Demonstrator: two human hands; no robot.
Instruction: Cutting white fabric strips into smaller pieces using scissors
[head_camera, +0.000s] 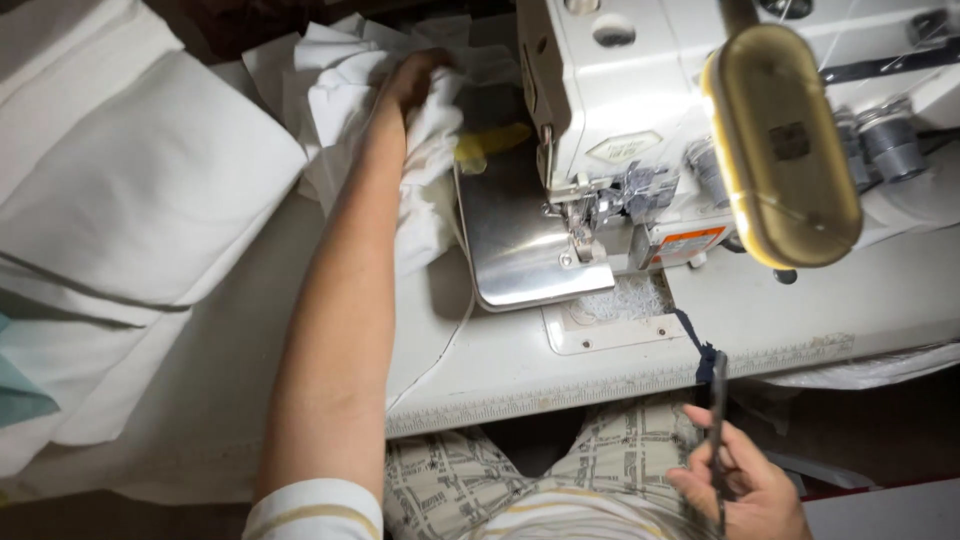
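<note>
The left hand (418, 80) grips soft, matt white cloth (435, 150), crumpled just left of the sewing machine (640, 90). The machine's body is smooth, glossy cream plastic or enamel; its plate (510, 250) below is polished, mirror-bright metal. The lamp (780, 145) in front looks like glossy yellowed plastic. The right hand (745, 485) holds dark matt snips (716, 420).

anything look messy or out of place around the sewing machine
Mostly tidy. A heap of white thread trimmings lies on the table just under the machine's presser foot. White fabric pieces sit crumpled behind the left hand, which grips one. The right hand holds dark snips near the lap. Nothing looks damaged.
</note>
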